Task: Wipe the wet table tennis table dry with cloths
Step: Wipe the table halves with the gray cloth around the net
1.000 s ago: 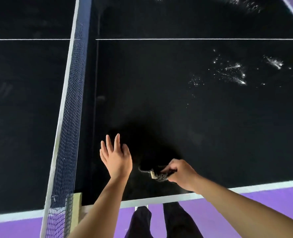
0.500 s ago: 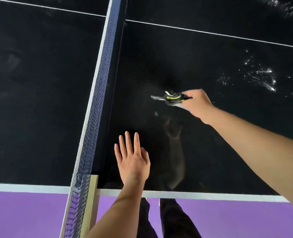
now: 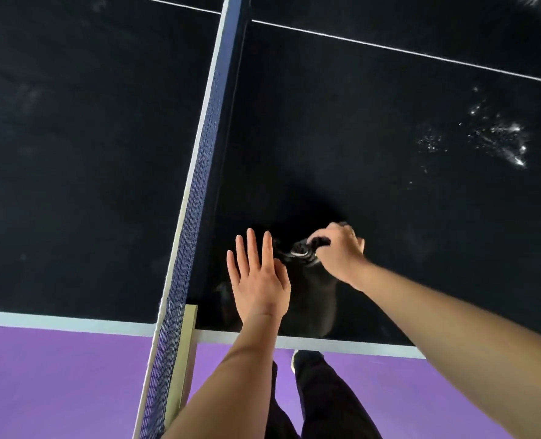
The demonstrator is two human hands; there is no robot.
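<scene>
A dark, bunched cloth (image 3: 304,250) is held in the right grip (image 3: 339,251), whose fingers are curled round it. The cloth is pressed against the black desk (image 3: 358,122) near its near edge, a little to the right of the net (image 3: 193,232). The left grip (image 3: 258,280) is spread wide with straight fingers and holds nothing. It is placed over the desk between the net and the cloth, with its fingertips just beside the cloth's loose end; whether the palm touches the surface cannot be told. A dull reflection of the right arm is seen in the desk below the cloth.

Bright water droplets (image 3: 500,137) are scattered over the far right part of the desk, well apart from the cloth. A thin white centre line (image 3: 389,47) is drawn across the desk beyond both grips, and a white border line (image 3: 294,340) marks the near edge. The net is fixed at a pale post (image 3: 188,321) at that edge. Below it, a purple floor (image 3: 57,375) and the person's dark trouser legs (image 3: 326,400) are seen.
</scene>
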